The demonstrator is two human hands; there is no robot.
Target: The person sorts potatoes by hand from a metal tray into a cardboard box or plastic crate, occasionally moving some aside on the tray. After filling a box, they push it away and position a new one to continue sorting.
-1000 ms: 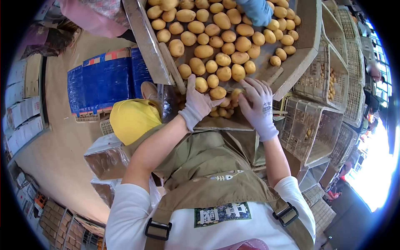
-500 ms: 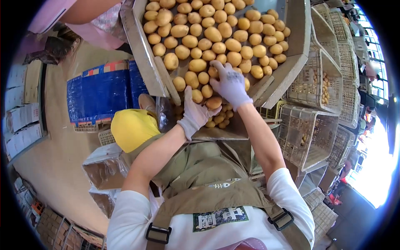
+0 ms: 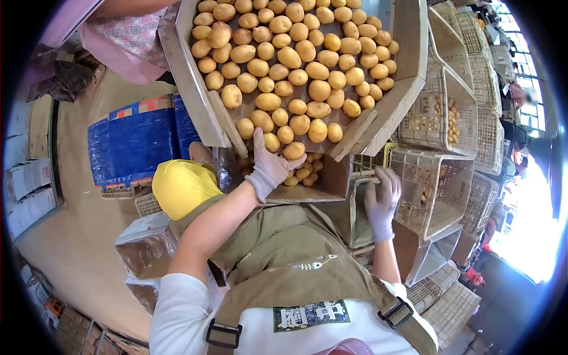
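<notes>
Many yellow-brown potatoes (image 3: 288, 57) lie spread over a sorting tray with wooden side walls (image 3: 397, 103). At the narrow mouth of the tray is my left hand (image 3: 269, 168), in a pale glove, its thumb and fingers spread. One potato (image 3: 294, 150) rests between the thumb and fingers, and others touch the fingertips. Below the mouth, a box (image 3: 328, 188) holds more potatoes, partly hidden by my left hand. My right hand (image 3: 383, 201), gloved too, is off to the right above the crates. Its fingers are loosely bent and apart, with no potato visible in them.
Stacked plastic crates (image 3: 435, 204) stand along the right, some with potatoes inside. A blue-wrapped box (image 3: 133, 148) and open cartons (image 3: 142, 251) are on the left. Another person's patterned pink clothing (image 3: 127, 44) shows at the upper left.
My right hand has left the potatoes on the tray and swung right and down, over beside the crates. My left hand stays at the tray mouth. Several potatoes near the mouth have shifted.
</notes>
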